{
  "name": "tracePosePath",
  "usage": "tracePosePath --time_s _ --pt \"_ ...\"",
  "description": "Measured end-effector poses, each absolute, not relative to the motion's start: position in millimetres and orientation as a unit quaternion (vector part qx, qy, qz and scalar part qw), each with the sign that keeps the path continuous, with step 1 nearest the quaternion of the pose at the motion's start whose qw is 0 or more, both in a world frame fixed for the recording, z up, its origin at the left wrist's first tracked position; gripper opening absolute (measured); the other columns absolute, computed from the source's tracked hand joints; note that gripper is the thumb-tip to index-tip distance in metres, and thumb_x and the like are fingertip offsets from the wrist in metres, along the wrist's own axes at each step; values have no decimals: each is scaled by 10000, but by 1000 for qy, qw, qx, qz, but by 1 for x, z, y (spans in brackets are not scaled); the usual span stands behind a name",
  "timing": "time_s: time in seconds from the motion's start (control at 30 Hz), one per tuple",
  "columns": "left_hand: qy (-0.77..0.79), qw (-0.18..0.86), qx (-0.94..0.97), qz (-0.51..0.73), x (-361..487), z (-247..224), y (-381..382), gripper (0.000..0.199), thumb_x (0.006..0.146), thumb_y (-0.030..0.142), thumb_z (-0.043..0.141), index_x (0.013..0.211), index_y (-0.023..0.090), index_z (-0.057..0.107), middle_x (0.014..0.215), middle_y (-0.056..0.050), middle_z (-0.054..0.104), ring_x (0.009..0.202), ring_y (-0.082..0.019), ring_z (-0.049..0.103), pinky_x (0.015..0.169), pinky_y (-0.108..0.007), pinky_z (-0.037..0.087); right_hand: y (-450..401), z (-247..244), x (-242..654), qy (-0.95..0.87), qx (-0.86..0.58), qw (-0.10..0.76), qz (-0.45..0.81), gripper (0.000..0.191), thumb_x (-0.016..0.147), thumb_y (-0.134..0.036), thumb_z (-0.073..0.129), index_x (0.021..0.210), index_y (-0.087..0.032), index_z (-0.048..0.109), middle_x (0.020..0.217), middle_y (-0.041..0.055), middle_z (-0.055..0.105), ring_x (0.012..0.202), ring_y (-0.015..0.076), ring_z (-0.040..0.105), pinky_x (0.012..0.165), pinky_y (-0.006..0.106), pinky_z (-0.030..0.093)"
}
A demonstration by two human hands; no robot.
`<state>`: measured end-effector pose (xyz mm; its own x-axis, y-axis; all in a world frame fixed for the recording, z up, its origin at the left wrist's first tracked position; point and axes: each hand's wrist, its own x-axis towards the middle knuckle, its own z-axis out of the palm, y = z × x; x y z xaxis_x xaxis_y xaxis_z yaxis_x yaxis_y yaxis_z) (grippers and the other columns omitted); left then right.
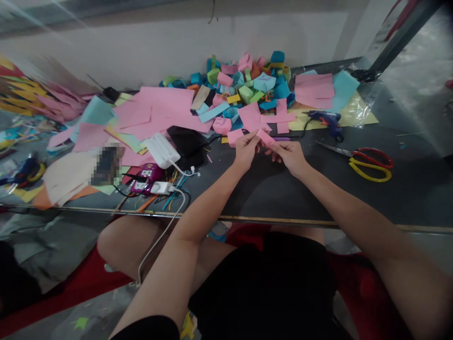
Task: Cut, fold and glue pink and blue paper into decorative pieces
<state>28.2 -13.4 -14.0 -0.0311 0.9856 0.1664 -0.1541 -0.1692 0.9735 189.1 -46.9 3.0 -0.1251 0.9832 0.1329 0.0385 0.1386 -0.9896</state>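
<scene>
Between both hands, over the dark table, is a piece of pink paper (266, 139). My left hand (247, 147) pinches its left end with thumb and fingers. At its right end, the thumb of my right hand (288, 153) presses on the paper, with the other fingers curled beneath. Another bit of the pink paper (235, 137) shows just left of my left fingertips; whether it joins the held piece I cannot tell. Just beyond my hands lie a pink cross-shaped cut-out (281, 115) and a purple pen-like stick (282, 139), partly hidden.
Red-and-yellow-handled scissors (371, 163) and a blue glue gun (329, 123) lie to the right. Many folded paper boxes (247, 82) are heaped against the wall. Leftward are pink sheets (166, 101), a white power bank-like block (162, 150), a purple socket block (146, 177) and a white cable (180, 208).
</scene>
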Motion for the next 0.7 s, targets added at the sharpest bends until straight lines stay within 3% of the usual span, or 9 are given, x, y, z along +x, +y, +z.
tracePosePath --time_s 0.13,0.27,0.5,0.7 --pt "440 422 540 581 25 -11 -16 187 930 378 732 996 245 846 549 46 598 496 -71 501 524 -228 400 -45 1 190 -570 -447 492 483 583 729 -775 760 755 -195 817 770 75 791 480 80 560 404 216 353" --pt "457 361 564 585 22 -12 -15 170 912 364 755 939 220 842 610 27 660 510 -67 508 530 -222 411 -43 -1 191 -565 -450 494 485 610 719 -788 762 788 -185 825 792 92 796 486 87 568 404 223 360" --pt "451 274 613 588 25 -18 -19 201 968 265 670 1082 237 833 630 15 674 573 -93 571 593 -234 452 -43 -2 191 -559 -452 504 479 563 707 -767 789 739 -205 816 716 59 767 477 85 559 408 224 359" --pt "468 283 575 608 29 -13 -24 180 942 354 709 944 238 846 629 15 676 554 -91 538 556 -236 422 -43 -2 191 -570 -441 499 482 550 732 -743 786 779 -197 830 745 70 783 464 82 553 402 226 345"
